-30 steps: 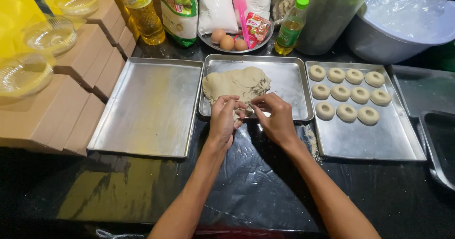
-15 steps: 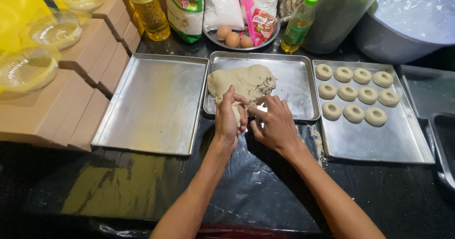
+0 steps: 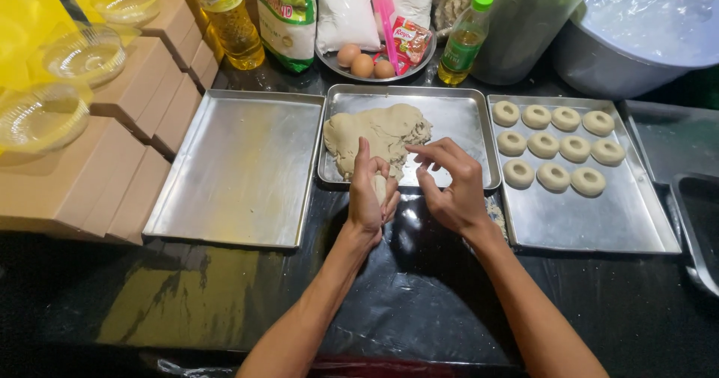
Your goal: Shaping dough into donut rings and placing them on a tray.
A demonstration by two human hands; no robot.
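A lump of beige dough (image 3: 378,132) lies in the middle metal tray (image 3: 457,119). My left hand (image 3: 369,191) is closed around a small piece of dough (image 3: 380,187) at the tray's front edge. My right hand (image 3: 449,187) hovers just right of it, fingers curled and apart, fingertips near the big lump, holding nothing that I can see. Several ring-shaped dough pieces (image 3: 554,146) sit in rows on the right tray (image 3: 599,221).
An empty metal tray (image 3: 240,168) lies at the left. Brown boxes (image 3: 97,161) with clear plastic bowls (image 3: 82,52) stand far left. Oil bottles (image 3: 225,14), flour bags, a plate of eggs (image 3: 363,63), a green-lidded jug (image 3: 524,26) and a large pot (image 3: 636,33) line the back. Black sheeting covers the table.
My left hand has pulled a piece off the lump and closed on it. My right hand has lifted off the dough and spread its fingers.
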